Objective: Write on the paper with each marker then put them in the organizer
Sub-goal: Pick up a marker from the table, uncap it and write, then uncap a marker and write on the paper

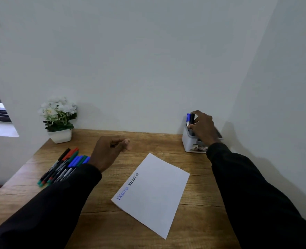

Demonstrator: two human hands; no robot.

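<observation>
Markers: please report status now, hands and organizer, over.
Right hand pinches black marker, standing in organizer beside blue marker. Left hand loose, holds nothing, above table. Paper shows two words; pile of markers lies at left. Nothing in the way.

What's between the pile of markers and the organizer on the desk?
Head view: the left hand, holding nothing, beside the markers; then bare desk up to the organizer. The paper's corner stops just short of that line.
</observation>
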